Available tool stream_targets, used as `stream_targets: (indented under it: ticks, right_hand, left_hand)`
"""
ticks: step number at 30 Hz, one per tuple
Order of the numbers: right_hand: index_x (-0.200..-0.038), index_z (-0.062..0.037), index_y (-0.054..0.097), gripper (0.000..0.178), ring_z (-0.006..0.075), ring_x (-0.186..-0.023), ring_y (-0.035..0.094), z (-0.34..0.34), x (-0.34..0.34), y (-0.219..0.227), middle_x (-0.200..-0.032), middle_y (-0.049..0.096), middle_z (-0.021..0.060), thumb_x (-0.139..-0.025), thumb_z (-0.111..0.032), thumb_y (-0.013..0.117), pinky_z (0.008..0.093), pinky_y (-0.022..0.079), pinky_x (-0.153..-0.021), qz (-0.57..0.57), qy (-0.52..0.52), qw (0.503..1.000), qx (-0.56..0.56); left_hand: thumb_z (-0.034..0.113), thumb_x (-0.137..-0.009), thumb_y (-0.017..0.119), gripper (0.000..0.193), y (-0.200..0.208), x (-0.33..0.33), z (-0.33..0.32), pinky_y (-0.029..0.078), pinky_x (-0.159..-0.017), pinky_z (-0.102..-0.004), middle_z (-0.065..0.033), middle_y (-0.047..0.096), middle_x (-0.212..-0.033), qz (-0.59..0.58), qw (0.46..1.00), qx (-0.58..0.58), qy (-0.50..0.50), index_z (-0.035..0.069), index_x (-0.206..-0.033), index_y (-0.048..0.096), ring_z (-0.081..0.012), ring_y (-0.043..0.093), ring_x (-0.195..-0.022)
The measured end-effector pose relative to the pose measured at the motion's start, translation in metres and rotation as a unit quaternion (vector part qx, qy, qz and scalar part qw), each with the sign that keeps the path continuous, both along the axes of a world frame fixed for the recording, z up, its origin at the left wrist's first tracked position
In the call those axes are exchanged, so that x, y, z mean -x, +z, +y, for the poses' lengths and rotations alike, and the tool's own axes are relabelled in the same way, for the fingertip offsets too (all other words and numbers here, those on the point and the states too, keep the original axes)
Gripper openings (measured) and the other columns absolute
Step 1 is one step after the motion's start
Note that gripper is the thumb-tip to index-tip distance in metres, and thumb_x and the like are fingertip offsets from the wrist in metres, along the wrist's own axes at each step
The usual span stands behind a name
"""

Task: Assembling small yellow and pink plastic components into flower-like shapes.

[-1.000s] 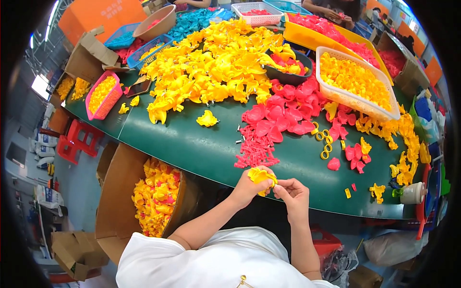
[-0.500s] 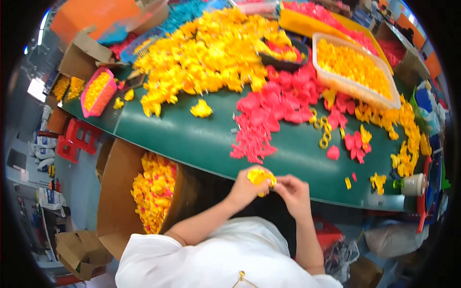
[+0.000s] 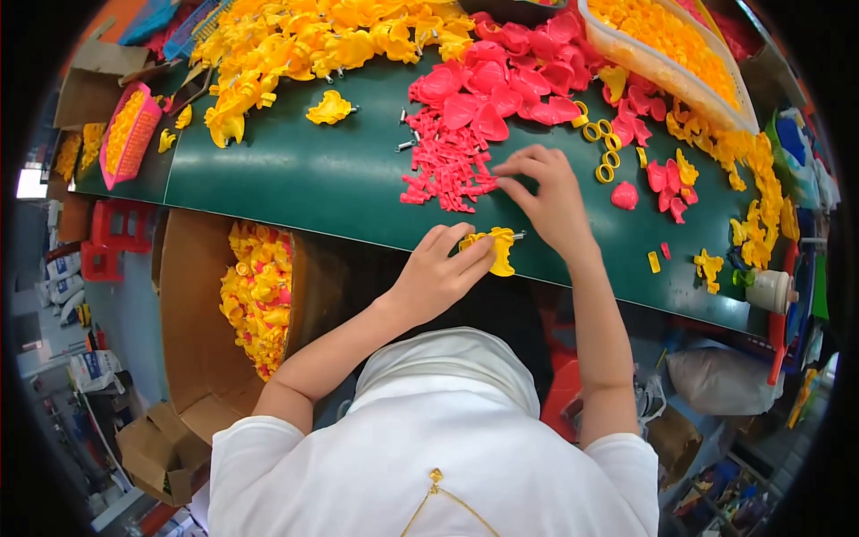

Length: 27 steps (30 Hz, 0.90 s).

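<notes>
My left hand [image 3: 437, 279] holds a yellow moulded plastic part [image 3: 503, 258] at the table's near edge. A small metal pin [image 3: 519, 235] sticks out of the part's right side. Over the table, my right hand [image 3: 557, 204] has its thumb and forefinger slightly apart, with nothing visible between them. Its fingertips are at the right edge of a heap of small pinkish-red plastic pieces [image 3: 443, 161]. Behind this heap lie larger red shell-shaped parts [image 3: 488, 76]. A lone yellow part with a pin [image 3: 329, 108] rests on the table to the left.
Yellow parts [image 3: 313, 40] are piled along the back of the green table [image 3: 295, 179]. A clear tub [image 3: 662, 72] of small yellow pieces stands at the right, a pink basket [image 3: 134, 143] at the left. Yellow rings [image 3: 605, 173] lie right of centre. Below is a cardboard box [image 3: 188, 304] of parts.
My right hand has left the yellow part and moved forward to the small red pieces. My left hand keeps hold of the part, whose pin now shows. The view has tilted downward.
</notes>
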State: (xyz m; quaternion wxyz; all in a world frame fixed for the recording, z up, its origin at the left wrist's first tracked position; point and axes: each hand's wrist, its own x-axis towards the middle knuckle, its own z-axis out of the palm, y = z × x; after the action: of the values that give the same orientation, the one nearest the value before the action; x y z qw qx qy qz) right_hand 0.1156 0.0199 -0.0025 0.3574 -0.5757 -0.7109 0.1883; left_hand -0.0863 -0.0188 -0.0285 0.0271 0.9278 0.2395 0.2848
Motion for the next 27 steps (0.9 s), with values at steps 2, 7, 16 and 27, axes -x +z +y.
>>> stream_targets:
  ticks: [2, 7, 16, 27]
  right_hand:
    - [-0.084, -0.0055, 0.068, 0.011, 0.0243, -0.089, 0.053, 0.009, 0.008, -0.011, -0.089, 0.060, 0.0051, -0.075, -0.010, 0.072, 0.0338, 0.043, -0.079, -0.017, -0.009, 1.000, 0.012]
    - [-0.082, -0.0049, 0.065, 0.012, 0.0248, -0.085, 0.054, 0.012, 0.003, -0.015, -0.085, 0.062, 0.0047, -0.073, -0.008, 0.072, 0.0351, 0.044, -0.075, -0.012, -0.018, 0.997, -0.072]
    - [-0.083, -0.0008, 0.064, 0.007, 0.0168, -0.066, 0.058, -0.072, 0.019, -0.027, -0.078, 0.062, 0.0075, -0.078, -0.001, 0.069, 0.0262, 0.044, -0.056, 0.072, -0.120, 0.989, -0.047]
    - [-0.097, -0.0037, 0.066, 0.019, 0.0285, -0.097, 0.055, -0.088, 0.023, -0.022, -0.094, 0.063, 0.0066, -0.078, -0.004, 0.068, 0.0368, 0.047, -0.080, -0.087, -0.094, 0.988, -0.083]
  left_hand:
    - [0.007, -0.069, 0.068, 0.026, 0.002, -0.002, -0.001, 0.048, -0.080, -0.0382, -0.0035, 0.061, -0.106, 0.002, 1.000, 0.002, -0.003, 0.005, -0.095, 0.068, -0.0271, 0.052, -0.104]
    - [0.005, -0.069, 0.068, 0.028, -0.001, -0.009, 0.001, 0.049, -0.080, -0.0378, -0.0050, 0.062, -0.102, -0.009, 1.000, 0.019, -0.003, 0.003, -0.097, 0.067, -0.0277, 0.054, -0.103]
    - [0.002, -0.069, 0.065, 0.024, -0.009, -0.021, 0.009, 0.054, -0.080, -0.0337, -0.0071, 0.058, -0.093, -0.060, 0.997, 0.050, 0.009, 0.001, -0.093, 0.064, -0.0263, 0.058, -0.097]
    - [0.001, -0.068, 0.067, 0.025, -0.010, -0.019, 0.009, 0.054, -0.077, -0.0340, -0.0072, 0.063, -0.094, -0.068, 0.994, 0.083, 0.000, 0.001, -0.093, 0.067, -0.0271, 0.059, -0.096]
